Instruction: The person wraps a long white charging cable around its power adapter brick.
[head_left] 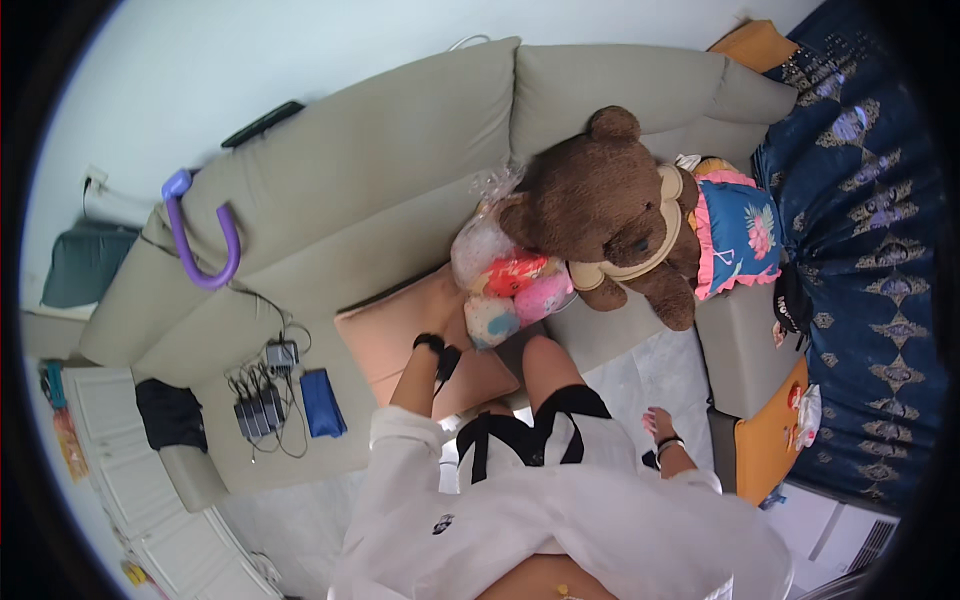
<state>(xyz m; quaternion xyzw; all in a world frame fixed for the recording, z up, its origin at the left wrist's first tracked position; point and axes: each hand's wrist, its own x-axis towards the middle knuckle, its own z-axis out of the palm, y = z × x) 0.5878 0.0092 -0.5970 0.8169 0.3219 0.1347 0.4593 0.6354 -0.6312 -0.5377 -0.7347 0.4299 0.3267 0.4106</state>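
Note:
My left hand reaches over the peach cushion (pixel 370 340) on the sofa seat. A black band with a dark piece sits at that wrist, and the fingers cannot be made out against the cushion. My right hand (pixel 658 424) hangs off to the right over the pale floor, fingers apart and holding nothing, with a dark band at its wrist. Just beyond the cushion lies a clear plastic bag (pixel 480 250) of colourful plush toys (pixel 515 275). A large brown teddy bear (pixel 590 200) leans tilted beside the bag, touching it. One of my knees is close to the toys.
A purple U-shaped exerciser (pixel 230 265) hangs on the grey sofa (pixel 400 150). Left on the seat are a charger with tangled cables (pixel 260 410), a blue pouch (pixel 322 403) and dark cloth (pixel 170 413). A blue floral pillow (pixel 738 235) and dark curtain (pixel 860 290) stand right.

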